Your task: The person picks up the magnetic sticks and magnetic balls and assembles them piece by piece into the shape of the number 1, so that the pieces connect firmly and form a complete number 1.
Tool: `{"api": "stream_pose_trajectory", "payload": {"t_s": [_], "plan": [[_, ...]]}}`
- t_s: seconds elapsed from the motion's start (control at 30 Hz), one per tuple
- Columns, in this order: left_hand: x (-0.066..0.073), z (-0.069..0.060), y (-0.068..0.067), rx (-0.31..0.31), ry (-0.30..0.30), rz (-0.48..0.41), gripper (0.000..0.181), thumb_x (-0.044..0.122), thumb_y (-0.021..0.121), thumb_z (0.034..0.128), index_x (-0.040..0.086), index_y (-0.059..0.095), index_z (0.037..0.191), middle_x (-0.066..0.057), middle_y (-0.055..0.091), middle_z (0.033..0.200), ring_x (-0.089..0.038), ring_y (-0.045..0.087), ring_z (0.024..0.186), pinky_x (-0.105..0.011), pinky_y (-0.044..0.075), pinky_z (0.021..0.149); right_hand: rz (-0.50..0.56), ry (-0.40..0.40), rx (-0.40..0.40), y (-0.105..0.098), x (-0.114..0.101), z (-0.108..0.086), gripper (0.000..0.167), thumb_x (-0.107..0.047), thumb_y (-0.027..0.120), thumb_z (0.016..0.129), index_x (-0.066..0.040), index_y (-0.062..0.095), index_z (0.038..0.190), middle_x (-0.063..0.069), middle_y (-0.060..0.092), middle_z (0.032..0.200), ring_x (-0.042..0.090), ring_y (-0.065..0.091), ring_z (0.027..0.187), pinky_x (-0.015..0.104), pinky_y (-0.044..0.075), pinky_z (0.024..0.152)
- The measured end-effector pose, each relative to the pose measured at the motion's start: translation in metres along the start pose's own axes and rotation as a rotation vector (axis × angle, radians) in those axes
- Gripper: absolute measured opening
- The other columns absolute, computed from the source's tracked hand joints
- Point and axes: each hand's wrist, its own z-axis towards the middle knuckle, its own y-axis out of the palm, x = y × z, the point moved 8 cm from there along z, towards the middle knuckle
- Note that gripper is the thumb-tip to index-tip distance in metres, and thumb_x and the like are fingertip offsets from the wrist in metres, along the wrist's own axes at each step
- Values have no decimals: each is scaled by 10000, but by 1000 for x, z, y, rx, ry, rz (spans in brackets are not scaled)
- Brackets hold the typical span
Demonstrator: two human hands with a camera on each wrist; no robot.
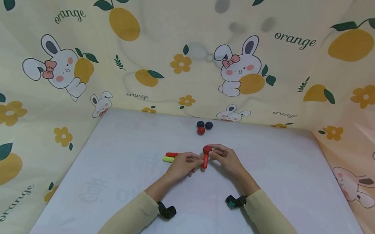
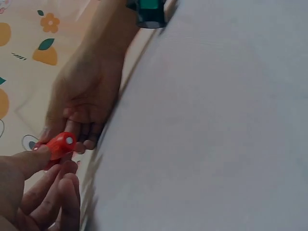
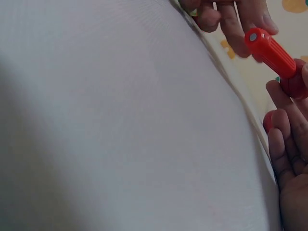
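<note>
Rod point(image 1: 205, 161), red, centre frame: left hand point(image 1: 182, 165) pinches it, right hand point(image 1: 226, 159) pinches ball point(image 1: 207, 149) atop. Step likely joining; next needs steady alignment.

Rod point(image 1: 205, 161): red, ribbed, pale disc in near end; points away from the person, pinched by left hand point(image 1: 182, 165). Ball point(image 1: 207, 149): red, round, touching the rod's far end; pinched by right hand point(image 1: 226, 159). Both between the hands.
</note>
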Motion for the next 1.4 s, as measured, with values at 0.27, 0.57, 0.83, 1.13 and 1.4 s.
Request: {"api": "stream_pose_trajectory", "payload": {"t_s": [0.27, 0.57, 0.83, 1.13, 1.4], "plan": [[17, 7, -17, 48, 108, 75, 197, 273, 771, 1021, 171, 766, 1190, -19, 778, 1044, -187, 731, 784, -281, 606, 693, 78, 1, 2, -4, 1, 0, 456, -344, 744, 1036, -139, 672, 1436, 43, 799, 1208, 259, 702, 1129, 496, 428, 1092], [38, 22, -33, 107, 223, 244, 204, 232, 785, 1011, 159, 764, 1201, 44, 756, 1058, -127, 703, 900, -318, 593, 823, 101, 27, 21, -8, 7, 3, 473, -341, 738, 1041, -119, 659, 1452, 47, 801, 1196, 237, 686, 1076, 452, 400, 1009], [49, 35, -37, 134, 269, 345, 262, 227, 800, 999, 129, 740, 1234, -17, 742, 1147, -160, 679, 942, -317, 577, 832, 99, 4, 8, -9, 4, 1, 453, -321, 728, 1050, -135, 655, 1457, 18, 797, 1195, 216, 649, 1053, 387, 403, 876], [51, 63, -40, 160, 251, 489, 380, 320, 780, 1013, 166, 676, 1344, -44, 675, 1288, -243, 673, 1114, -392, 568, 916, 87, -15, -11, -8, 5, 2, 432, -293, 714, 1062, -111, 653, 1449, 16, 796, 1184, 189, 685, 1057, 387, 428, 928], [44, 83, -42, 166, 217, 561, 423, 328, 781, 1012, 202, 641, 1391, -40, 644, 1323, -217, 630, 1092, -385, 563, 906, 59, -8, -10, -7, 6, 4, 439, -313, 716, 1059, -125, 656, 1451, 21, 792, 1168, 199, 678, 1059, 399, 397, 899]]}}
